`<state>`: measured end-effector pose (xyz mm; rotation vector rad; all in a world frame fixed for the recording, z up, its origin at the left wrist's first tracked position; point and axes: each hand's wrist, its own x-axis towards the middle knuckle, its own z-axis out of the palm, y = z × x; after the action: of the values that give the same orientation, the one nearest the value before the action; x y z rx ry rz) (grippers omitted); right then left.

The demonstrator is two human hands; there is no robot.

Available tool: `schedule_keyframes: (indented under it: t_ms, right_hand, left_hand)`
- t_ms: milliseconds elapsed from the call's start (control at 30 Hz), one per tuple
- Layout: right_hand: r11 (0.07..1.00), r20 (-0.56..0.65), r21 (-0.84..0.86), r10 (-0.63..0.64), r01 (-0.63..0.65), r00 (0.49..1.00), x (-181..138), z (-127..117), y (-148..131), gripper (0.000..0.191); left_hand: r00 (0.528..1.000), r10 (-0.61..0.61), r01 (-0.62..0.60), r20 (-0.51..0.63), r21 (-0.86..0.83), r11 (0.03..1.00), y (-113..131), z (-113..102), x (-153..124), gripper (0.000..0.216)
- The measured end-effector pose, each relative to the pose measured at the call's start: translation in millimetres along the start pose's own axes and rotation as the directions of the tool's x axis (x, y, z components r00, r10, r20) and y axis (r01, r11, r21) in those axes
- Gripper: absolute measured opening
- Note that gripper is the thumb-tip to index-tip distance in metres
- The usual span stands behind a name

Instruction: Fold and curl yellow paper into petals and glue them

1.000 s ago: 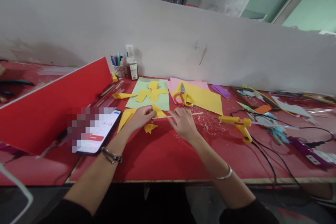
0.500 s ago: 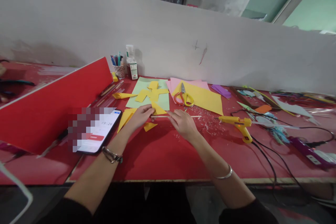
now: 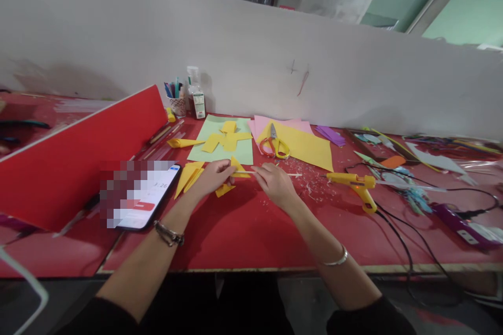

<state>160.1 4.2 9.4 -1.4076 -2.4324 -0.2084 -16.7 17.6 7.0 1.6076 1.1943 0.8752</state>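
My left hand (image 3: 215,177) is closed, its thumb and fingers pinching a yellow paper piece (image 3: 237,165) around one end of a thin pale stick (image 3: 293,174). The stick lies level across both hands. My right hand (image 3: 273,182) is closed on the stick's middle, and the far end sticks out to the right. Folded yellow paper pieces (image 3: 189,178) lie just left of my left hand, and a small yellow scrap (image 3: 225,190) sits below it. Beyond the hands, yellow cut pieces (image 3: 230,141) rest on a light green sheet (image 3: 200,153).
Scissors (image 3: 275,142) lie on a yellow sheet (image 3: 314,152). To the right is a yellow glue gun (image 3: 353,182) with trailing cables, near a purple power strip (image 3: 459,225). A phone (image 3: 151,196) and a red board (image 3: 98,162) are at the left. A pen cup (image 3: 178,107) stands behind.
The yellow paper at my left fingers has been turned down around the stick, so less of it stands up. My left hand has shifted slightly; my right hand stays nearly in place.
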Motion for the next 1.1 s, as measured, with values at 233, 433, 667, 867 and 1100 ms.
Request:
schedule_keyframes:
  t_ms: [233,433,667,867,1100]
  right_hand:
    - [0.999,0.047,-0.033,-0.025,0.026,0.999,-1,-2,-7,0.028]
    - [0.995,0.193,-0.102,0.019,0.001,0.981,0,-1,-15,0.03]
    - [0.998,0.184,-0.068,0.012,0.001,0.983,-1,1,-14,0.027]
    - [0.995,0.192,-0.097,0.018,0.0,0.981,0,0,-13,0.027]
    - [0.998,0.28,-0.059,0.021,-0.005,0.96,0,-3,-13,0.028]
  left_hand:
    - [0.999,0.037,-0.036,0.022,-0.048,0.998,-1,2,0,0.019]
    - [0.996,0.035,-0.03,0.088,-0.056,0.998,2,3,-1,0.017]
    - [0.992,0.045,-0.038,0.115,-0.063,0.997,5,3,-2,0.015]
    - [0.988,0.082,-0.069,0.13,-0.101,0.992,5,3,-2,0.013]
    - [0.975,0.055,-0.042,0.215,-0.066,0.997,0,4,-1,0.015]
